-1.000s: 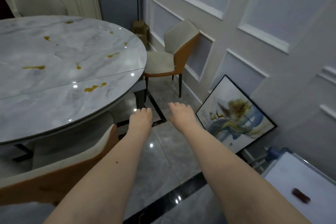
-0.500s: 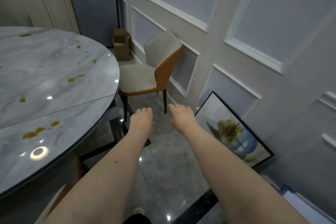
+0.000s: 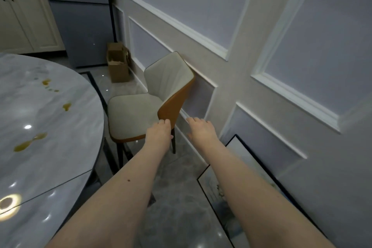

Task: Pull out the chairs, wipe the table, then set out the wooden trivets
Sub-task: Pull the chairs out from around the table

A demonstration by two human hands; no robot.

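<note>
A cream chair with an orange shell (image 3: 141, 110) stands between the round grey marble table (image 3: 60, 137) and the panelled wall, its back near the wall. Yellow-brown stains dot the tabletop. My left hand (image 3: 159, 133) is stretched forward, empty, fingers slightly apart, in line with the chair's near seat corner; I cannot tell if it touches. My right hand (image 3: 201, 129) reaches out beside it, empty, just right of the chair's back edge. No trivets or cloth are in view.
A framed picture (image 3: 237, 167) leans against the wall at the lower right on the floor. A cardboard box (image 3: 117, 64) stands by the wall behind the chair. White cabinets (image 3: 26, 18) are at the far left. Glossy grey floor tiles run between table and wall.
The view has swung right and closer to the chair by the wall. Both outstretched hands have neared that chair. The near chair under the table edge has left the view.
</note>
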